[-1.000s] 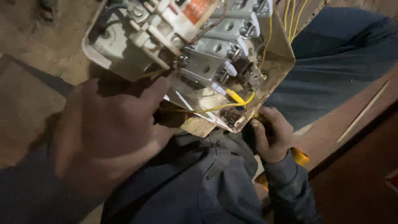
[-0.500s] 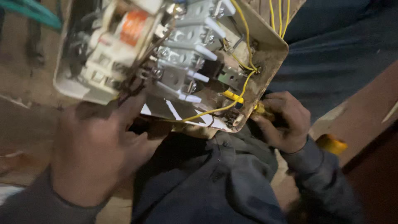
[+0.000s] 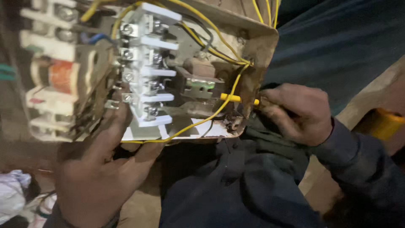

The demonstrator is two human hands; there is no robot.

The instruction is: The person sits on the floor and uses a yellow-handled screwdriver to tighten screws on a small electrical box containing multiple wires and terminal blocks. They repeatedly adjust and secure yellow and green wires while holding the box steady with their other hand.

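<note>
An open, rusty metal switch box [image 3: 262, 46] rests over my lap. Inside it are a white terminal block [image 3: 147, 71], a contactor with an orange coil [image 3: 61, 76] and thin yellow wires [image 3: 202, 122]. My left hand [image 3: 97, 177] props the box from below, its fingers reaching up against the contactor and the lower edge of the terminal block. My right hand [image 3: 299, 112] is at the box's right wall, closed on a tool whose yellow shaft [image 3: 236, 98] pokes through the wall into the box. The tool's handle is hidden in the fist.
Dark blue trousers [image 3: 337, 42] fill the upper right and the middle foreground. A yellow object [image 3: 382, 122] lies by my right sleeve on a pale board. A crumpled white cloth or bag [image 3: 12, 194] sits at the lower left.
The box now fills more of the view and sits further left. My right hand has risen to the box's right wall, and the yellow shaft now reaches inside. My left hand still props the box.
</note>
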